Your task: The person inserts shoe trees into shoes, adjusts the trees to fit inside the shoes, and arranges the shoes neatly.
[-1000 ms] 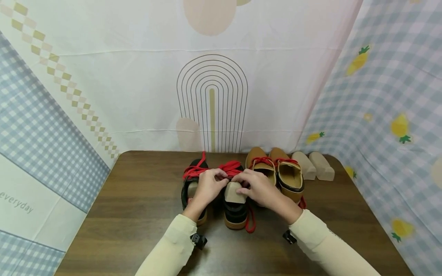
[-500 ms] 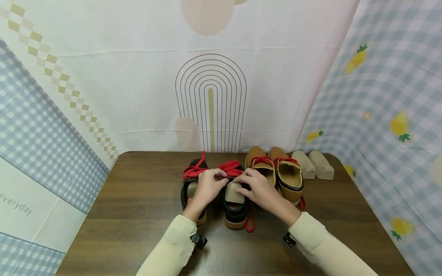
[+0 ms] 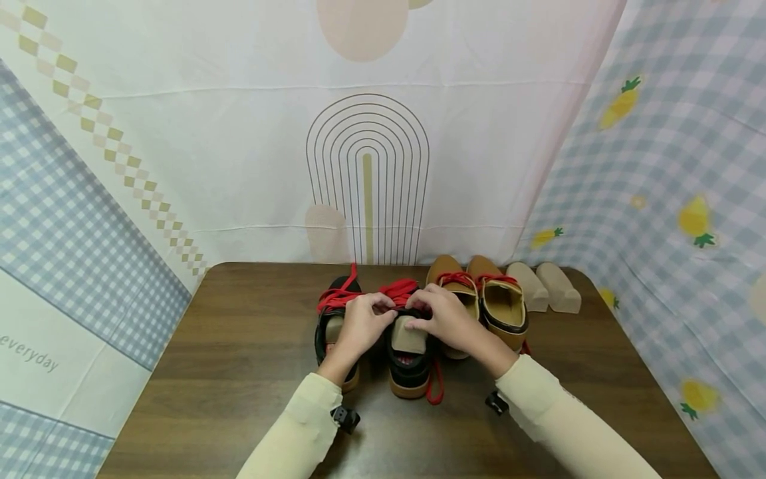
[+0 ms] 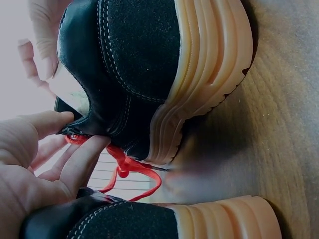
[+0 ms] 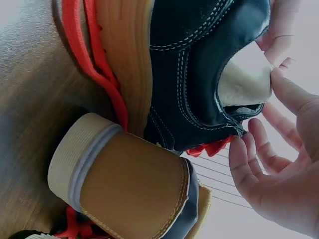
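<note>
A black shoe [image 3: 409, 376] with red laces and a tan sole stands in front of me, a beige shoe insert [image 3: 409, 336] inside its opening. My left hand [image 3: 363, 320] pinches the left edge of the opening near the laces, between thumb and finger [image 4: 92, 154]. From the other side, my right hand [image 3: 445, 318] reaches over the opening. Its thumb [image 5: 286, 89] touches the top of the insert while its fingertips meet the shoe's edge by the laces. The matching black shoe [image 3: 320, 346], partly behind my left hand, also has a beige insert [image 3: 334, 327] in it.
Two brown shoes [image 3: 504, 307] with red laces stand close by on the right, one partly behind my right hand. Beyond them, two beige inserts [image 3: 558, 289] lie near the back edge of the wooden table [image 3: 251, 352]. A loose red lace [image 3: 435, 386] hangs beside the black shoe.
The insert has tipped down and forward into the shoe, showing lining at the heel. My right hand has shifted slightly forward, its fingers toward the laces. My left hand stays in place.
</note>
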A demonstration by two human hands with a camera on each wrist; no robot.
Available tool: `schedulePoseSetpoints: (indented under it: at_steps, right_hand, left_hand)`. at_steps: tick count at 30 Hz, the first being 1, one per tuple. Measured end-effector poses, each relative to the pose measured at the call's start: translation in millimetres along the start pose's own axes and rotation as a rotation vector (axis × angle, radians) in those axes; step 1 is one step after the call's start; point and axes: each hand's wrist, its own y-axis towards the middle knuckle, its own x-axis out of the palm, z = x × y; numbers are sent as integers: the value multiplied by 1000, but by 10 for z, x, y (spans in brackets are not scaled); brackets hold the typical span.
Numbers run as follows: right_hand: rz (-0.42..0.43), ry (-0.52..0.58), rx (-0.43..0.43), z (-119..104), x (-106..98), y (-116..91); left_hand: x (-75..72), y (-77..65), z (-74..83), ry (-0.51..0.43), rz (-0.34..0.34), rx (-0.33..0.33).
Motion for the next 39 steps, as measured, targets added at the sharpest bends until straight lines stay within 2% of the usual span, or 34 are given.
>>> schedulePoseSetpoints:
  at_steps: [16,27,31,39]
  right_hand:
    - [-101,21,-43,-87,-60,126]
    - [-44,74,-68,70,72,97]
    - [-25,43,-83,83,109,102]
    - [-6,-95,-142,73,148,110]
  left_hand:
    - [0,-5,8,-8,-7,1]
    - [5,-26,9,-1,-7,4]
    - [6,-24,11,-1,-2,4]
    - [-1,-12,13,10,-4,9]
